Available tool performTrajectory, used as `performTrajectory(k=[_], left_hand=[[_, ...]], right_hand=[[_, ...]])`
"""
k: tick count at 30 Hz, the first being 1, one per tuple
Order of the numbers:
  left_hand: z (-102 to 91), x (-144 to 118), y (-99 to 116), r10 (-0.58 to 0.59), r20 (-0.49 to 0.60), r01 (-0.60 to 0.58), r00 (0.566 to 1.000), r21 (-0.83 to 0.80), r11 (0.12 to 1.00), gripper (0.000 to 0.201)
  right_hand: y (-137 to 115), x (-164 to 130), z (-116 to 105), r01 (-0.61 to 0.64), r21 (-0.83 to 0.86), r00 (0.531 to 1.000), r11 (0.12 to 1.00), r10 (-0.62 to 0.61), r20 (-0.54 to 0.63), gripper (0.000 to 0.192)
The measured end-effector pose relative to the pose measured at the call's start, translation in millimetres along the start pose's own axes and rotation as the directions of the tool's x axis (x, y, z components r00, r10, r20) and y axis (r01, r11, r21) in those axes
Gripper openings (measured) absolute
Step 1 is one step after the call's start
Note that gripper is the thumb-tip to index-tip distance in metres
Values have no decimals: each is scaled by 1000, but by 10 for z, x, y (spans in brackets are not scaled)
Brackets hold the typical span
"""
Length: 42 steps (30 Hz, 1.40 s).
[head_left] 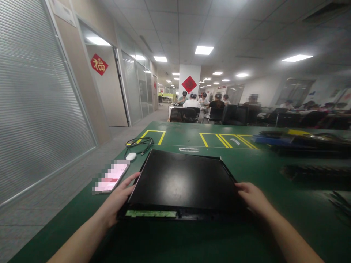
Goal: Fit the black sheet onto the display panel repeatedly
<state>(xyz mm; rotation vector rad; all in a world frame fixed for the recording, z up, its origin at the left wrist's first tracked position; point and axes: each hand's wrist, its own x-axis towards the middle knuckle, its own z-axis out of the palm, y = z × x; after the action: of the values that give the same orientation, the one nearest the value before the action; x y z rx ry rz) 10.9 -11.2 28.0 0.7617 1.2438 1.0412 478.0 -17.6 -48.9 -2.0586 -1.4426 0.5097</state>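
Forearms [82, 233] are flanking the panel [181, 179], its long axis running left-right, nearer the worktop's [63, 233] left edge. Left hand [119, 197] and right hand [252, 195] are gripping opposite sides, neither nearer. Door [109, 91] sign [99, 64] is reading 福; phone [116, 176] text is staying illegible.

Flat black panel [178, 179] in a black frame [211, 214]
A pale sheen is borne on its dark face; a green strip [150, 213] is exposed along the near edge, leftward. Both sides are gripped, over a green table [260, 171].
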Motion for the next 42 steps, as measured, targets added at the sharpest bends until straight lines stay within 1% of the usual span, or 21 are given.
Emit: performTrajectory(k=[3, 7, 12, 15, 17, 19, 22, 26, 28, 30, 32, 37, 42], left_hand=[[38, -52, 56, -35, -24, 36, 999, 35, 999, 73], [36, -54, 70, -16, -45, 18, 999, 56, 998, 54], [35, -50, 69, -5, -46, 7, 999, 57, 998, 57], [57, -76, 90, -6, -59, 10, 998, 61, 998, 52], [65, -92, 104, -1, -48, 3, 999, 54, 999, 49], [61, -99, 113, 2, -37, 0, 999, 50, 999, 51], [32, -80, 108, -6, -38, 8, 999, 56, 998, 61], [-27, -15, 66, 20, 46, -20, 999, -14, 1000, 79], [-50, 12, 44, 42, 66, -37, 997, -62, 997, 76], [-63, 21, 31, 59, 58, -54, 997, -95, 994, 65], [-65, 12, 28, 70, 58, -65, 996, -84, 994, 59], [-49, -43, 41, 74, 122, -74, 990, -4, 997, 72], [-38, -61, 34, 77, 89, -79, 993, 10, 997, 75]], right_hand=[[7, 2, 5, 5, -3, 1000, 1000, -6, -23, 40], [51, 22, 39, 28, 27, 999, 999, -27, -36, 38], [75, 28, 63, 15, 59, 1000, 998, -14, -17, 38], [61, 19, 56, -2, 48, 1000, 999, 3, -25, 39], [45, 11, 45, -4, 40, 1000, 999, 5, -18, 40], [26, 3, 32, 2, 29, 1000, 1000, -2, -11, 40], [7, -5, 21, 8, 20, 1000, 1000, -7, -18, 40], [8, -6, 24, 4, 30, 1000, 1000, -3, -19, 40], [12, -7, 28, -7, 53, 1000, 999, 7, -13, 40], [13, -7, 30, -24, 65, 1000, 998, 24, 2, 41], [12, -6, 31, -31, 54, 999, 998, 30, 16, 42], [16, 6, 29, 9, 12, 1000, 1000, -9, -14, 39], [29, 17, 22, 8, 24, 1000, 1000, -8, 1, 37]])
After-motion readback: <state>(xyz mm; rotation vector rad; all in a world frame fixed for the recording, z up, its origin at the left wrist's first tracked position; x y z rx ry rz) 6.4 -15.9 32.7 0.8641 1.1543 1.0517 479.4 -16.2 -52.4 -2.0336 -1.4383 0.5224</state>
